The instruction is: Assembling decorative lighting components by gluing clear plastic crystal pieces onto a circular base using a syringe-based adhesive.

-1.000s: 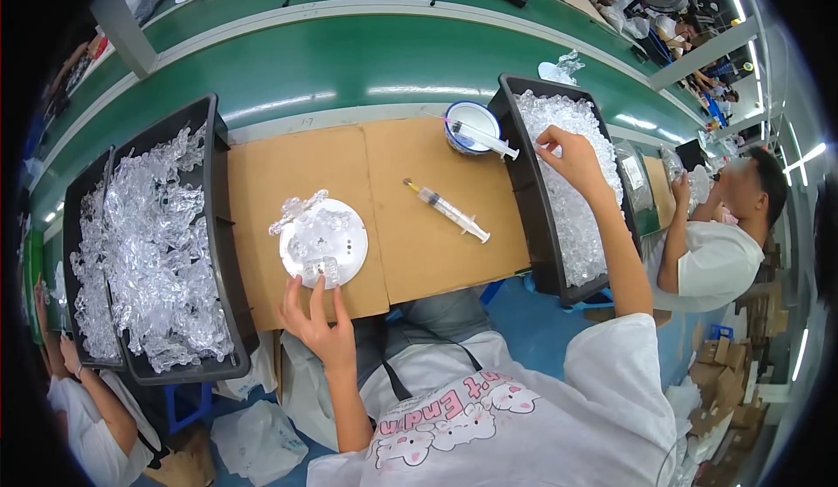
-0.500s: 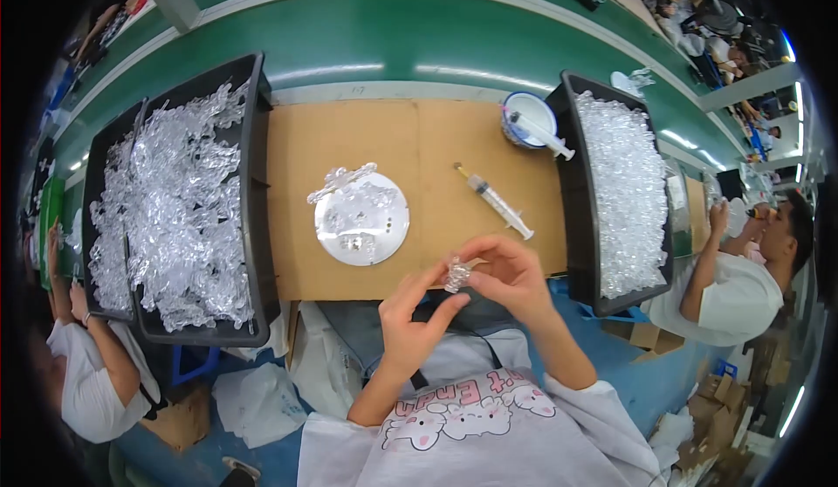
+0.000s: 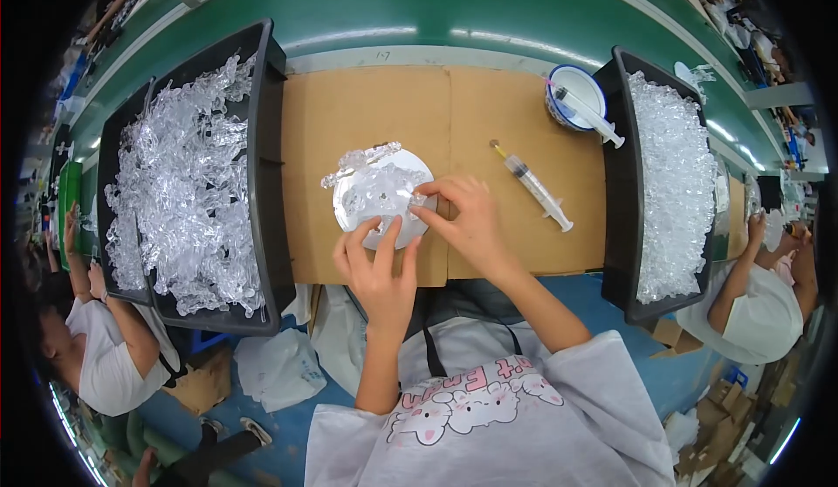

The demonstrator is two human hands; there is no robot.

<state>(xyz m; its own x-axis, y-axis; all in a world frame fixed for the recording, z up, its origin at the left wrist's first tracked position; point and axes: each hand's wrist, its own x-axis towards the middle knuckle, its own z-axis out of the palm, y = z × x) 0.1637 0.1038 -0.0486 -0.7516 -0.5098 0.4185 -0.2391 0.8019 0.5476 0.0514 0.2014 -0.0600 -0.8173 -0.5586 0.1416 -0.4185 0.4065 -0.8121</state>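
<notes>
A round white plate point(image 3: 422, 174) lies on the cardboard left of centre, with several clear plastic pieces point(image 3: 384, 178) on it and some overhanging its far left edge. My right hand point(image 3: 471, 222) reaches over the plate's right edge. Its thumb and forefinger are pinched together on a small clear plastic piece point(image 3: 421, 199), partly covered by the fingertips. At the plate's near edge is my left hand point(image 3: 381, 260), fingers spread and pointing away from me. Nothing shows in its grasp, and its fingertips touch or hover just over the plate.
Black bins full of clear plastic pieces stand left point(image 3: 266, 155) and right point(image 3: 621, 225). A syringe point(image 3: 537, 192) lies on the cardboard point(image 3: 367, 103). Behind it, a bowl point(image 3: 572, 85) holds another syringe point(image 3: 594, 119). People sit at both sides.
Both hands have moved from the table's near edge, where they held a clear plastic piece together, forward and left to the plate. My left fingers have spread. The whole view has shifted slightly.
</notes>
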